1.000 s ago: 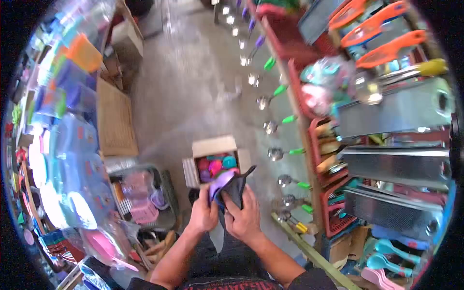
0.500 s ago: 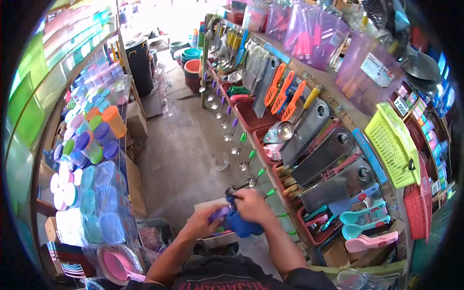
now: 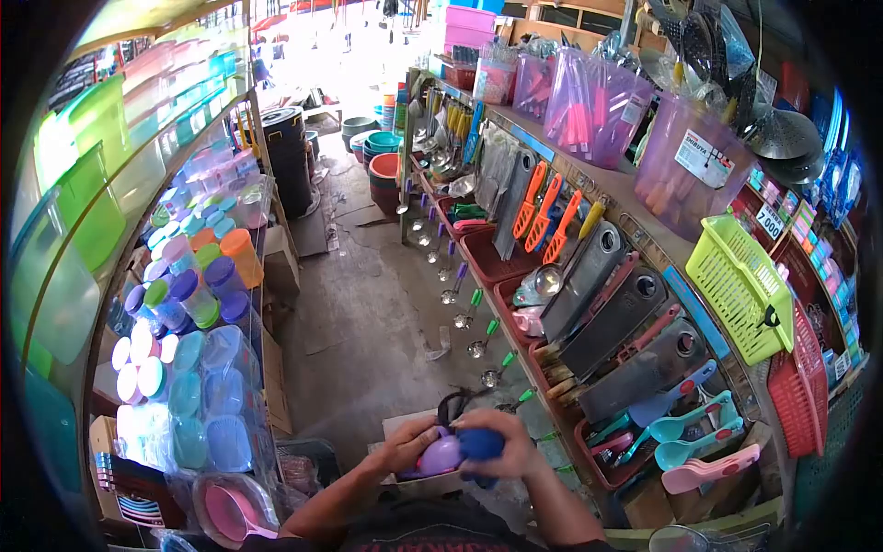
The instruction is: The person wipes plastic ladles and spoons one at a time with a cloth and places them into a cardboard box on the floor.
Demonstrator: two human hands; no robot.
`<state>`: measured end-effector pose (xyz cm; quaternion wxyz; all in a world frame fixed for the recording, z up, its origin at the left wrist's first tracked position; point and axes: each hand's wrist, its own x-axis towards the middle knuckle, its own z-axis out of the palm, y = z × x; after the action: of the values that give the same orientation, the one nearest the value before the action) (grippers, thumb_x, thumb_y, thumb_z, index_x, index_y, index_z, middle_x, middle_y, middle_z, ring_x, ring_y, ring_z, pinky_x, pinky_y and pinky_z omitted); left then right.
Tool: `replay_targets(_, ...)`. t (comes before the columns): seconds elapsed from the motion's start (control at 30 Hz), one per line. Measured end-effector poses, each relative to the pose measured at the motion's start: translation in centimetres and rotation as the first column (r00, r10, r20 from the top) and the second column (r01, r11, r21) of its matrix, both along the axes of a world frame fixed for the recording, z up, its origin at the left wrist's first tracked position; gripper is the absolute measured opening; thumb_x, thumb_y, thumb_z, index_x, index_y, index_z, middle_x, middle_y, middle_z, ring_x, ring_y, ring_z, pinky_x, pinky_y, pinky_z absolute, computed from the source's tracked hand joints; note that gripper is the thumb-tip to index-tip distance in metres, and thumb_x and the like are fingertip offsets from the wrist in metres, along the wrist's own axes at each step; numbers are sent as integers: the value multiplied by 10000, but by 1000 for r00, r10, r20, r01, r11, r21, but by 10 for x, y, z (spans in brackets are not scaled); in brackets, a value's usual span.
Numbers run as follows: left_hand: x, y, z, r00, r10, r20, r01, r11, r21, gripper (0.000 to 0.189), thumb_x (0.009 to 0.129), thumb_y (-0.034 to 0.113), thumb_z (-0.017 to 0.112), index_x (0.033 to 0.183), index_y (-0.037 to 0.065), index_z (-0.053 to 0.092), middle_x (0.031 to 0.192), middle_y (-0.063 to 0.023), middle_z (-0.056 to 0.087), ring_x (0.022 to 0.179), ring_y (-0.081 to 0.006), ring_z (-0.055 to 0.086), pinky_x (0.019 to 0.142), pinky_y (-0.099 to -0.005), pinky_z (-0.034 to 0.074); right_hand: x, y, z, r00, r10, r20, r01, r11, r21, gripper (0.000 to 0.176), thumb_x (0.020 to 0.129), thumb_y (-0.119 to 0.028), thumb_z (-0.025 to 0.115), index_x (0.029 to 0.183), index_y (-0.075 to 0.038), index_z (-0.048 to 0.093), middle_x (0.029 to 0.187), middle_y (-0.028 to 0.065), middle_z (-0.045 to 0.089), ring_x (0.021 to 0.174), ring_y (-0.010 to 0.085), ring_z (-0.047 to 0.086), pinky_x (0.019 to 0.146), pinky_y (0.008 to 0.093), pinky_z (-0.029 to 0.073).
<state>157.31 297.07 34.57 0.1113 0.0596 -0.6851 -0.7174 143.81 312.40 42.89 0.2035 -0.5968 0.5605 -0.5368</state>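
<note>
In the lower middle of the head view, my left hand [image 3: 407,448] is closed on a rounded, shiny purple object [image 3: 442,454]. Its exact kind I cannot tell. My right hand [image 3: 517,444], fingers curled, grips a dark blue cloth [image 3: 480,447] pressed against the object's right side. A black curved piece [image 3: 450,406] sticks up just beyond my fingers. Beneath both hands the edge of a pale box [image 3: 397,425] shows. Green-handled ladles [image 3: 501,368] hang in a row close to my right hand.
Along the right runs a shelf with red baskets [image 3: 487,258], dark cleavers [image 3: 596,276], orange spatulas [image 3: 549,213] and pink spoons [image 3: 708,471]. Stacked plastic containers [image 3: 227,391] and a wrapped pink pan [image 3: 228,509] line the left. A concrete aisle [image 3: 368,304] leads to stacked tubs [image 3: 384,175].
The purple object now shows more fully between my hands. My right hand has shifted right and down with the blue cloth. The head view has tilted slightly upward.
</note>
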Motion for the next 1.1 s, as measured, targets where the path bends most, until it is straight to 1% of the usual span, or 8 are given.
replay_targets(0.1,0,10,-5,990,140,-24,-114,883,455,291,857,231,537,1085,56,584,958,-80,620,900,-137,577,823,-295,453,-10,-2,-27,758,34,651,-87,995,50,383,729,-274,681,1008,-29,589,964,73,606,892,166,568,828,298,431)
replay_targets(0.17,-13,10,-16,902,370,-221,-429,818,-383,332,835,142,583,1133,17,509,1046,-60,562,918,-119,548,778,-289,459,23,-6,-50,739,-58,671,59,998,22,393,780,-243,632,1086,-20,526,987,67,570,914,157,532,831,295,416)
replay_targets(0.23,-21,8,-41,893,412,-182,-446,752,-486,369,806,150,614,1134,18,508,1051,-80,556,901,-158,572,747,-327,477,61,-18,-65,677,-534,507,601,798,39,509,819,-254,592,1212,-12,378,1051,103,512,977,180,490,862,314,391)
replay_targets(0.37,-33,31,-22,736,594,-323,-661,532,-529,279,894,231,510,1101,46,486,990,-131,554,854,-265,575,721,-365,470,79,-26,-84,698,-559,447,599,798,62,605,850,-305,564,1261,-5,237,1113,151,449,1025,228,461,903,354,359)
replay_targets(0.43,-39,33,-14,649,756,-82,-752,654,81,312,946,317,393,1121,64,447,937,-120,536,832,-245,566,725,-360,456,78,-26,-85,729,-525,439,566,823,45,528,864,-247,537,1243,-14,254,1098,132,428,998,206,443,891,338,353)
replay_targets(0.8,-23,34,-2,842,533,79,-523,774,357,382,931,425,397,1116,95,458,761,7,488,616,-86,456,564,-261,417,30,-22,-38,607,-710,357,787,597,-152,504,799,-251,642,1151,-23,362,1047,129,407,982,231,423,894,358,350)
replay_targets(0.9,-28,33,-9,839,544,-17,-512,799,315,458,905,490,404,1090,81,490,787,0,525,638,-82,490,577,-248,437,39,-25,-46,796,-549,256,574,819,-28,431,788,-219,646,1105,-26,427,1042,139,436,978,256,448,900,375,347)
replay_targets(1.1,-14,31,-24,898,419,132,-424,745,515,554,885,581,338,953,71,542,757,-23,573,643,-96,547,532,-237,453,17,-6,-39,723,-432,-539,390,899,-197,344,634,-141,627,956,-32,570,969,116,509,913,290,493,788,402,358)
